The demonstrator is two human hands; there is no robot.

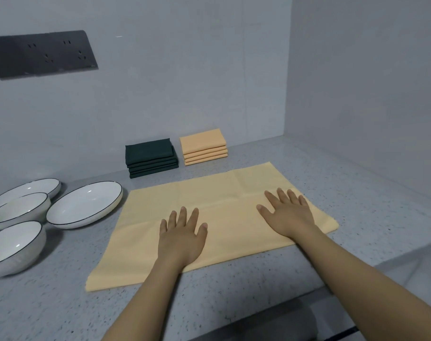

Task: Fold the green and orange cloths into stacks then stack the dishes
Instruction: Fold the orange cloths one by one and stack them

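Note:
An orange cloth (145,232) lies spread flat on the grey counter in front of me. My left hand (182,232) rests palm down on its middle, fingers apart. My right hand (289,212) presses flat on its right part, fingers spread. Neither hand grips anything. By the back wall stand a stack of folded dark green cloths (150,157) and, to its right, a stack of folded orange cloths (203,146). At the left, several white dishes with dark rims sit apart: a wide plate (85,205), a bowl (18,210), a plate behind it (29,189) and a near bowl (12,247).
The speckled grey counter (357,193) runs to a wall at the back and another on the right. A dark socket panel (40,54) is fixed to the back wall. The counter's front edge (308,290) passes under my forearms.

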